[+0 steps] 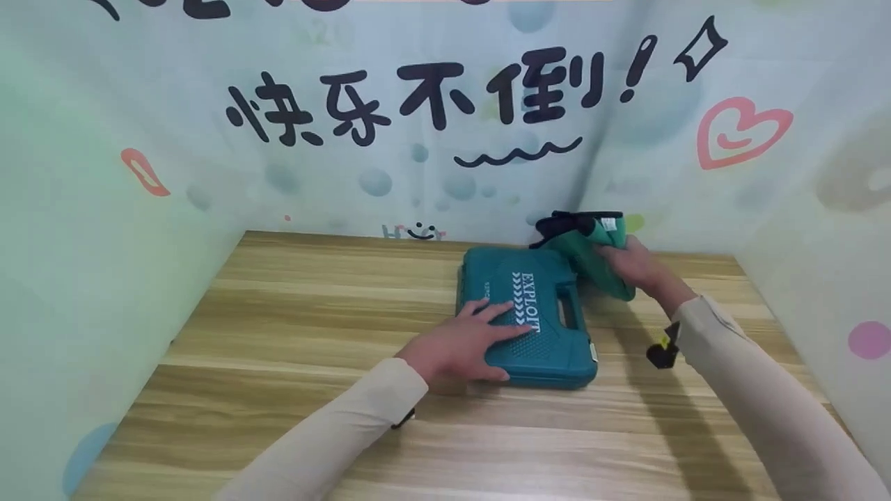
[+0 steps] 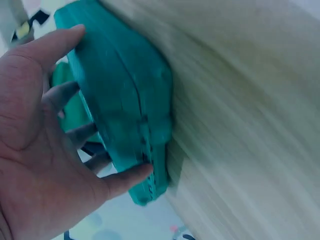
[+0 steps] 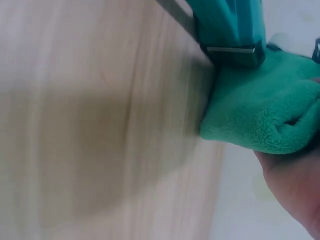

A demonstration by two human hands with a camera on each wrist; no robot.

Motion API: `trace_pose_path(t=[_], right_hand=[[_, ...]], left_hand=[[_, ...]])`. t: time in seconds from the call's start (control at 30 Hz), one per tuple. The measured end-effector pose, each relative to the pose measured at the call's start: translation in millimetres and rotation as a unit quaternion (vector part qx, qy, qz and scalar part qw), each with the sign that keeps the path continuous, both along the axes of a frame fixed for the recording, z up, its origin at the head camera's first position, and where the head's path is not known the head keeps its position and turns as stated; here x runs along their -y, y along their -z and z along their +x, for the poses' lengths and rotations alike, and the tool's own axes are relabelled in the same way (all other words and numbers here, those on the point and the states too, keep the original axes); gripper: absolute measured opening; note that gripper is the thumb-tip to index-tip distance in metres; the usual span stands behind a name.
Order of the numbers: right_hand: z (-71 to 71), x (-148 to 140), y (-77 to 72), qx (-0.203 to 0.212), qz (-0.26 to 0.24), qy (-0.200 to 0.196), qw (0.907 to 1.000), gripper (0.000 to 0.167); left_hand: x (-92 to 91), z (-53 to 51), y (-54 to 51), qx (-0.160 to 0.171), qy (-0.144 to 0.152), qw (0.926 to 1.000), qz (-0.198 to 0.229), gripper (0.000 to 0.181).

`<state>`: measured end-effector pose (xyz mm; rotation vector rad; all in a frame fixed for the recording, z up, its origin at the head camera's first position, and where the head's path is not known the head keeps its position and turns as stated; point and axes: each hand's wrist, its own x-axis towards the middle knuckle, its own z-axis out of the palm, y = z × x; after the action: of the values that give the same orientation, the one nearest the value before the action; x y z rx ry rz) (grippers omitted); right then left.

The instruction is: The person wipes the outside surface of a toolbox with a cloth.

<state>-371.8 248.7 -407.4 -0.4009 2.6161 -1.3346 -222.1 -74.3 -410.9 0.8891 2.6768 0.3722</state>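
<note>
A teal hard plastic tool case (image 1: 536, 355) with white "EXPLOIT" lettering lies flat at the middle back of the table. My left hand (image 1: 466, 344) rests on its lid and left edge, fingers spread; the left wrist view shows the thumb and fingers of that hand (image 2: 55, 135) reaching over the case (image 2: 125, 85). Behind the case's right side, my right hand (image 1: 637, 264) grips a folded green cloth (image 1: 592, 257) with black edging and a small white label. In the right wrist view the fleecy cloth (image 3: 270, 110) touches the case's corner (image 3: 232, 35); most of the gripping fingers are hidden.
The wood-grain table (image 1: 278, 334) runs back to a printed fabric backdrop (image 1: 348, 188) with black characters. Fabric walls stand at the left and right sides. A small black device (image 1: 663, 353) hangs at the right wrist.
</note>
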Motion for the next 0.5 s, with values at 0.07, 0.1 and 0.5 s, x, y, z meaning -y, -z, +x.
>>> trace_pose_path(t=[0.07,0.1,0.5], right_hand=[[9.2,0,2.9,-0.026,-0.019,-0.012,0.9994,0.041],[14.6,2,4.7,-0.039,-0.027,-0.02,0.9987,0.041],[108.8,47,12.3,-0.207,0.083,-0.204,0.9531,0.047]], left_hand=[[2.9,-4.7,-1.3,0.0,0.008,0.9999,0.006,0.075],[4.1,-6.5,-1.6,0.001,0.012,0.9999,0.009,0.075],[12.7,-25.4,1.6,0.029,0.025,0.9978,0.055,0.081]])
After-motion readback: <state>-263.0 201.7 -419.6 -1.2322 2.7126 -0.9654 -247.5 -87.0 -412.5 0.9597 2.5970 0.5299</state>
